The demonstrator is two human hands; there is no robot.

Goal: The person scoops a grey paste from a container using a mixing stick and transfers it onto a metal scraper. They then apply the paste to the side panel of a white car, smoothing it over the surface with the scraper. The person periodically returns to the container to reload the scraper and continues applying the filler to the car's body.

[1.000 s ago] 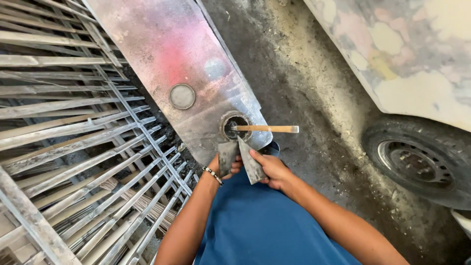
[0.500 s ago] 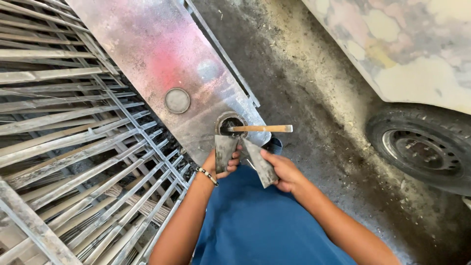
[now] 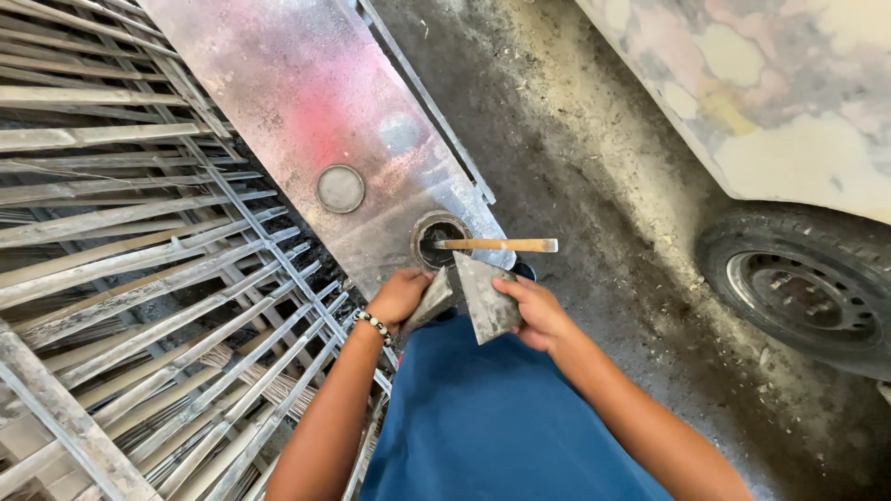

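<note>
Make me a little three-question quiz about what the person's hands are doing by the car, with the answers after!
1. True or false: the left hand and the right hand each hold a flat grey scraper blade.
2. What lies across the top of the small round can? A) a wooden stick B) a paintbrush C) a spoon
3. Fill in: the can stands on a long grey metal ____ with a red patch.

Key
1. True: the left scraper and the right scraper are held close together, just below the can.
2. A: the wooden stick.
3. Panel: the metal panel lies beside the metal grille, with a car wheel at right.
</note>
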